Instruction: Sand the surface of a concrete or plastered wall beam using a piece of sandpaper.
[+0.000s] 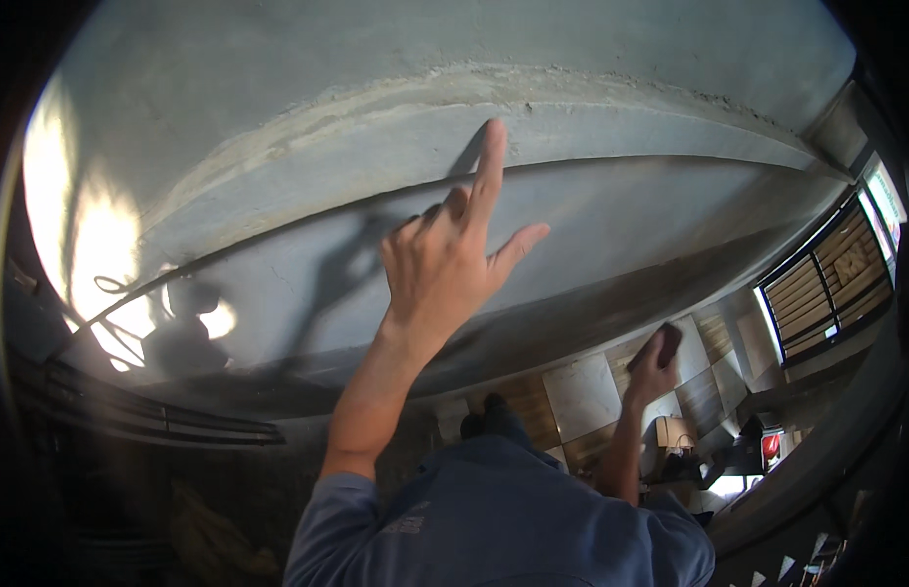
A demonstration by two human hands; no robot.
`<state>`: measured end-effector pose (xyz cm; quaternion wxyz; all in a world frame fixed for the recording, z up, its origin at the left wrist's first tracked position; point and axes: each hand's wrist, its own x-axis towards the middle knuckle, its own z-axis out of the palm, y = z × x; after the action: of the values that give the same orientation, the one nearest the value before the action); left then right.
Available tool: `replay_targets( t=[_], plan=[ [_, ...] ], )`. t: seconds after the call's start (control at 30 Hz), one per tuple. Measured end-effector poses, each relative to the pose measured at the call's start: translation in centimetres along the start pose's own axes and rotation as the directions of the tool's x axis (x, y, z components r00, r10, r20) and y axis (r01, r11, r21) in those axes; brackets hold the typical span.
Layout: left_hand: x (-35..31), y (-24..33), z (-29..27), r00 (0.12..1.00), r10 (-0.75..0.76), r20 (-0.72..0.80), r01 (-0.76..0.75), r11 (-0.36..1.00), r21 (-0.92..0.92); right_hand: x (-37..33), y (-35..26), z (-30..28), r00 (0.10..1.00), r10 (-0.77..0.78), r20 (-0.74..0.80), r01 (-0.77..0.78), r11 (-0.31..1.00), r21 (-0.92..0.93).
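My left hand (pixel 439 252) is raised in front of the grey wall (pixel 591 210). Its index finger points up toward a pale ledge (pixel 611 132), the thumb stands out to the side, and the other fingers are curled with nothing in them. Whether the fingertip touches the ledge I cannot tell. Lower at the right, my right hand (pixel 650 377) is closed around a dark reddish-brown block (pixel 670 342), held out over the floor; its exact kind is unclear. A rough, crumbly band of plaster (pixel 474 80) runs along the ledge's top.
Brown and white tiles (pixel 582 396) cover the floor below. A cardboard box (pixel 675 430) and dark items lie at the lower right, under a barred window (pixel 831 279). Dark rails (pixel 171 421) run low on the left, near a thin looped cable (pixel 110 285) in bright sunlight.
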<state>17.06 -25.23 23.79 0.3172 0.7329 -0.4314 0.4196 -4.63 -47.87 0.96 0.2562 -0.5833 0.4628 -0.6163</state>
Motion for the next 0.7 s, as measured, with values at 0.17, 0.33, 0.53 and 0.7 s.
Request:
replay_targets(
  t=[0.17,0.33,0.53,0.7],
  plan=[
    [-0.5,0.4,0.4,0.987,0.007,0.161,-0.063,0.937,0.345,-6.6,-0.7,-1.1,0.933,0.195,0.302,-0.224,0.973,0.062],
    [-1.0,0.8,-0.6,0.978,-0.006,0.207,-0.088,0.894,0.439,-7.0,-5.2,0.0,0.805,0.204,0.557,-0.338,0.929,0.148],
    [-0.9,0.3,-2.2,0.971,0.066,0.231,-0.169,0.872,0.459,-7.4,-6.4,2.3,0.855,-0.082,0.513,-0.095,0.946,0.31],
    [0.1,-2.2,-5.7,0.897,0.425,-0.122,-0.392,0.892,0.226,-6.7,-11.4,4.8,0.842,-0.306,0.445,0.067,0.877,0.476]
  ],
)
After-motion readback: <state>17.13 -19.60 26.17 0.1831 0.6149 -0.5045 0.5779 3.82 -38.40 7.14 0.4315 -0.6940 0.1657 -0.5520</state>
